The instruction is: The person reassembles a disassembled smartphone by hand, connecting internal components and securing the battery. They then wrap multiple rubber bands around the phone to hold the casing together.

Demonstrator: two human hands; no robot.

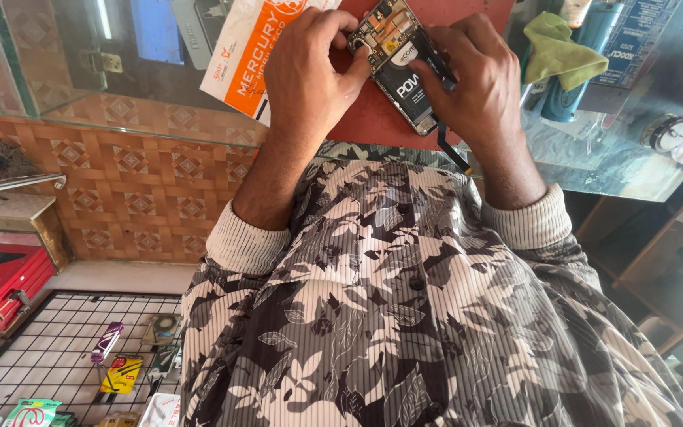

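Two hands on one opened phone, w/ glass-topped counter (120, 95) beneath. Dark red rectangular work mat (381, 119) flat on counter, near its front edge. White-and-orange printed plastic packet (250, 47) partly on mat, just left of left hand (310, 71). Olive-green crumpled cloth (563, 51) draped over stuff at right, apart from right hand (476, 87). Black back-off smartphone w/ exposed battery & boards (401, 67) lying tilted on mat betw. both hands. Left hand curled, thumb & fingertips pinching phone's top corner. Right hand curled over phone's right edge, fingers pressing on it. Thin black flex strip (454, 153) trailing from phone's lower end.
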